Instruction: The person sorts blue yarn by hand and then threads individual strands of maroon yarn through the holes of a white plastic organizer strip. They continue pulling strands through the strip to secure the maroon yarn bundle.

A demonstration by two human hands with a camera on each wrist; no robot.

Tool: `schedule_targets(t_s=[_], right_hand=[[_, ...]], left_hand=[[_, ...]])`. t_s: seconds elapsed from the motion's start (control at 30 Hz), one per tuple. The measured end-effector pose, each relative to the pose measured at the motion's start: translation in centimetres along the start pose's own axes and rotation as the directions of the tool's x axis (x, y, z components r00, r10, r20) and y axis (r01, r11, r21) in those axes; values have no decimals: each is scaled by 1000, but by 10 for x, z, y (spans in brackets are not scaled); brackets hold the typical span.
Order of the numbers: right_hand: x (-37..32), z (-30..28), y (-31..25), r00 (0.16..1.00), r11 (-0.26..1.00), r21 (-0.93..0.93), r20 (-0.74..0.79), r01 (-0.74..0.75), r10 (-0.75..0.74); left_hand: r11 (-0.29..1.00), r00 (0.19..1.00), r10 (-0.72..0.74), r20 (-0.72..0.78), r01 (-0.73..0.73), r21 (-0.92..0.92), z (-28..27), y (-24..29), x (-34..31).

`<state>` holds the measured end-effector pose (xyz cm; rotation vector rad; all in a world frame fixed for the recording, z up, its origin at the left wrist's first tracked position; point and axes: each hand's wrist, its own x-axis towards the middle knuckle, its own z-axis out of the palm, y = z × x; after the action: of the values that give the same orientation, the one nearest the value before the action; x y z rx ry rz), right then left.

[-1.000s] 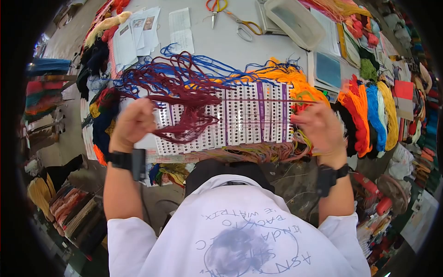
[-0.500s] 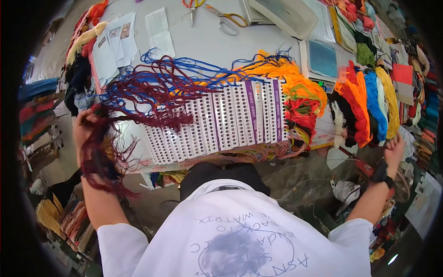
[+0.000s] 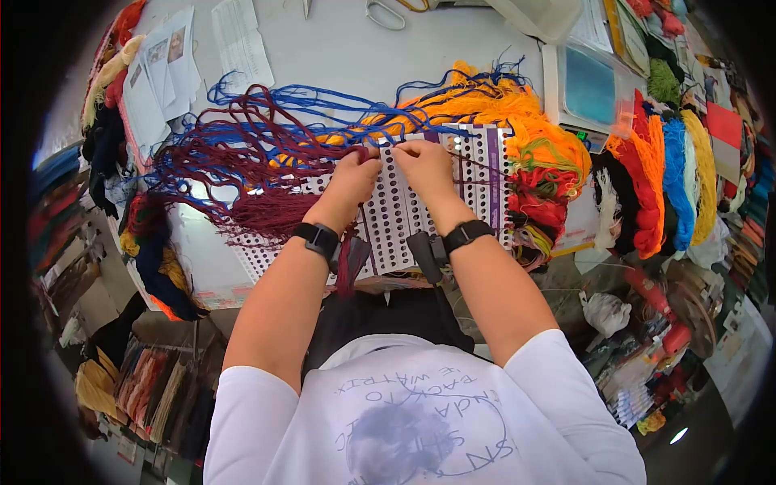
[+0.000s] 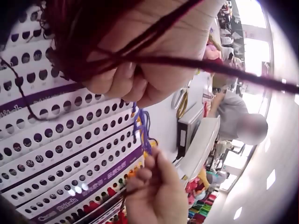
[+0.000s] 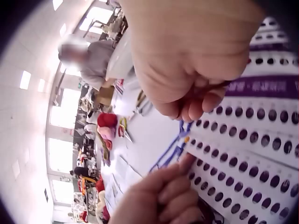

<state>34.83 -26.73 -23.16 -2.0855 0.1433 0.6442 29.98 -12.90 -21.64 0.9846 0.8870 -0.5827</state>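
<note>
Both hands are close together over the far edge of the white punched cards [image 3: 396, 218], which carry rows of holes and purple printed bands. My left hand [image 3: 353, 178] has its fingers curled round maroon thread [image 4: 70, 46], and strands trail over the wrist and hang below it. A few inches to the right, my right hand [image 3: 426, 168] pinches a dark maroon strand between thumb and fingers; the strand runs off to the right across the cards. Most of the maroon bundle [image 3: 275, 206] lies spread left of the hands. Blue thread [image 5: 170, 151] lies just beyond the fingertips.
Orange yarn [image 3: 485, 101] and red yarn [image 3: 537, 202] are heaped at the cards' right end. Further right are a clear box with a blue panel [image 3: 588, 89] and several hanging skeins [image 3: 638, 186]. Papers [image 3: 166, 65] lie at the back left. Another person [image 4: 233, 116] is across the room.
The hands were over the cards, swung far apart to both sides with maroon thread in the left, and have come together at the cards' far edge. The head view has shifted.
</note>
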Motion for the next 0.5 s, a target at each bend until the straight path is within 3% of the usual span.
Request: schedule_targets(t_s=[0.1, 0.2, 0.3, 0.37, 0.43, 0.5], right_hand=[[1, 6, -1, 998, 998, -64, -58, 27, -31], [3, 7, 0, 996, 997, -73, -81, -37, 31], [-1, 12, 4, 991, 992, -119, -126, 28, -43], [-7, 13, 4, 951, 948, -204, -138, 246, -277], [-13, 10, 3, 945, 941, -172, -103, 290, -310], [-14, 5, 4, 935, 939, -83, -96, 333, -341]], left_hand=[[1000, 1000, -9, 3, 9, 7, -3, 0, 17], [995, 998, -13, -65, 19, 94, -1, 0, 27], [969, 997, 64, -45, -51, 242, -4, -2, 27], [973, 999, 20, -40, -10, 232, -10, 0, 29], [977, 999, 32, -20, -27, 213, -12, -2, 31], [967, 991, 90, -95, -65, 245, -9, -3, 32]])
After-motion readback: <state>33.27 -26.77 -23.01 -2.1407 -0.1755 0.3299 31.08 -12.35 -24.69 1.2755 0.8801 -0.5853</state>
